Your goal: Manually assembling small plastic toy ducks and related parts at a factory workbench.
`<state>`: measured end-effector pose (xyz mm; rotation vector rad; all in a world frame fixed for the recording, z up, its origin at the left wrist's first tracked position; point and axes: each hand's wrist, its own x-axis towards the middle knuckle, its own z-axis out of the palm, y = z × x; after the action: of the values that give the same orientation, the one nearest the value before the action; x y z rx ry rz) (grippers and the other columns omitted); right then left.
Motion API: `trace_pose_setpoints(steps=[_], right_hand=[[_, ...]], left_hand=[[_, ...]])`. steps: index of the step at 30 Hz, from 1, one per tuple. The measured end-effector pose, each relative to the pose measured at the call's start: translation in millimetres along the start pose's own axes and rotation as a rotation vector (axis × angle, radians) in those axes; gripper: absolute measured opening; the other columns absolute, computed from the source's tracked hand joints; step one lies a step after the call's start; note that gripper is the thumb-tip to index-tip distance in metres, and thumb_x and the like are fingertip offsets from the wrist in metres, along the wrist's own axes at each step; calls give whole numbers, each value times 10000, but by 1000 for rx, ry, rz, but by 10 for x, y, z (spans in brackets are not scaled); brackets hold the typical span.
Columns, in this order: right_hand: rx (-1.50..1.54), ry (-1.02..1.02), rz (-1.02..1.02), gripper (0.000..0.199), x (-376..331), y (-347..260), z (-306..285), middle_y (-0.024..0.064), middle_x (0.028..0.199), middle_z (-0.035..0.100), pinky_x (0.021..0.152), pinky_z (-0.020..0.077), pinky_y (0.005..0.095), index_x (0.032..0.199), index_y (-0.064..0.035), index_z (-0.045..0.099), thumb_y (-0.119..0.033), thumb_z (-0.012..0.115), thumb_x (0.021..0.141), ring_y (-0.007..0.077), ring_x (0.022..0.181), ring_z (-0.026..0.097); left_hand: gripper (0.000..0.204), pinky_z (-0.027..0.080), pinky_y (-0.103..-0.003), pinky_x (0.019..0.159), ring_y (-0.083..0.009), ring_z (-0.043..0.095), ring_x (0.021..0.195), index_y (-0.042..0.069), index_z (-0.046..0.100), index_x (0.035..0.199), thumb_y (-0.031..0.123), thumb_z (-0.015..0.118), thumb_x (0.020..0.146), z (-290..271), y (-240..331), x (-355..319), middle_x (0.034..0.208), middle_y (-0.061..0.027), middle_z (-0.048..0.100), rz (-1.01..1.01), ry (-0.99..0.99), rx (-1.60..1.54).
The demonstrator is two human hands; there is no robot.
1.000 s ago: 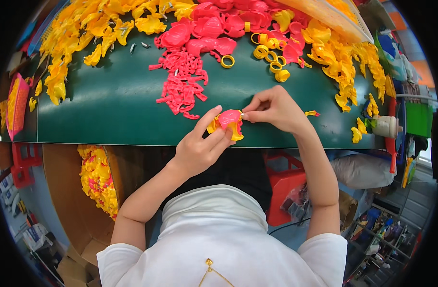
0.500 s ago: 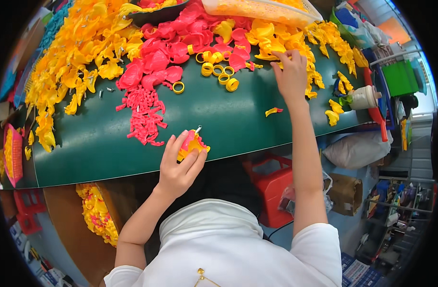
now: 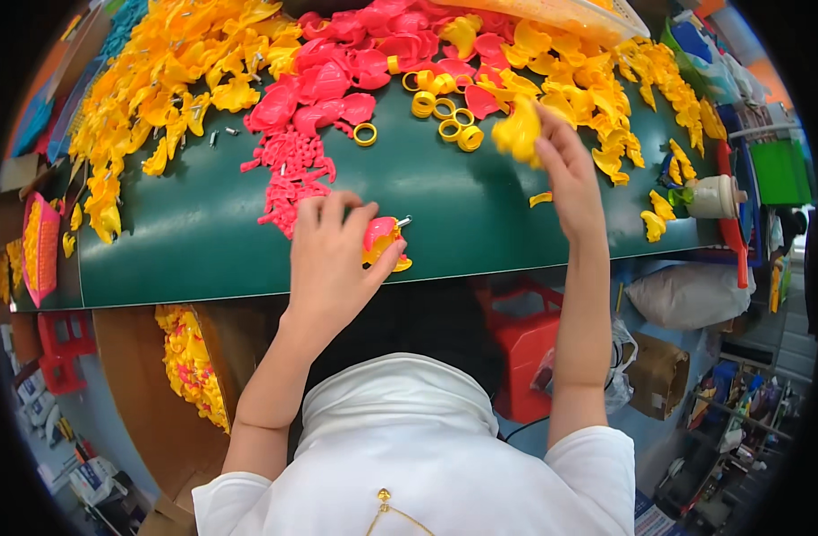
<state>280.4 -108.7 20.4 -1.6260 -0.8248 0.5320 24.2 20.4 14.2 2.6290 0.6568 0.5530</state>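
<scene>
1. The left hand (image 3: 328, 255) is curved, and it grips a pink and yellow part (image 3: 378, 234) between the thumb and the forefinger, near the front edge of the table (image 3: 444, 205). Because the hand covers much of it, I cannot tell well whether the part touches the table.
2. A silver pin (image 3: 405, 220) sticks out from the right upper side of the part.
3. The right hand (image 3: 570, 170) pinches a yellow shell (image 3: 518, 134) with its thumb and fingers, above the table. The shell is a little blurred.
4. Below this shell, a small yellow piece (image 3: 540, 198) lies on the table.
5. Just beyond the left hand lie pink strips (image 3: 288, 174), in a loose heap.
6. Farther, pink cups (image 3: 324, 80) are heaped, with yellow rings (image 3: 469, 138) to their right.
7. More yellow shells lie in piles at both sides of the pink cups, and a pale tray (image 3: 561, 25) is at the far edge.
8. Under the table, at left, a brown box (image 3: 132, 375) holds yellow and pink pieces; at right stands a red stool (image 3: 527, 353).
</scene>
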Motion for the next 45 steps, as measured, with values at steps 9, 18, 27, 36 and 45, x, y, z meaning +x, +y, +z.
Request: trace_pose_setpoints(steps=[9,18,27,36,45], right_hand=[[-701,-47,-194,691,-812,14,599,127,1061,514,899,417,363,1382,-32,471,-180,770,777,292,997,492],[-406,19,-134,551,-941,-123,682,82,981,508,831,423,277,1344,-15,530,-131,708,836,179,918,500],[34,-4,-134,509,-1087,-342,899,63,1022,493,831,409,236,1304,31,547,-221,669,879,141,937,500],[9,-6,-188,519,-1080,-297,987,72,1004,517,824,425,255,1285,6,576,-215,710,835,158,929,518],[-38,-12,-204,527,-1094,-319,978,72,988,523,819,421,253,1276,11,584,-197,723,812,160,920,515]], left_hand=[[377,497,-296,621,-202,604,678,25,499,1036,145,774,808,-63,70,-51,926,-69,618,-483,-148,-877],[510,502,-336,733,-242,634,883,32,446,1299,443,297,1038,126,-65,-116,1114,-118,600,-669,-143,-1951],[565,419,-376,1056,-227,445,1308,40,381,1272,-63,692,811,113,117,-245,1456,-167,383,-271,-100,-1670],[754,398,-353,1067,-206,479,1275,6,309,1469,-35,699,825,68,119,-230,1477,-119,366,-184,-154,-1473],[667,401,-358,1071,-204,438,1302,-4,404,1426,-4,701,829,33,79,-232,1431,-116,389,-154,-195,-1516]])
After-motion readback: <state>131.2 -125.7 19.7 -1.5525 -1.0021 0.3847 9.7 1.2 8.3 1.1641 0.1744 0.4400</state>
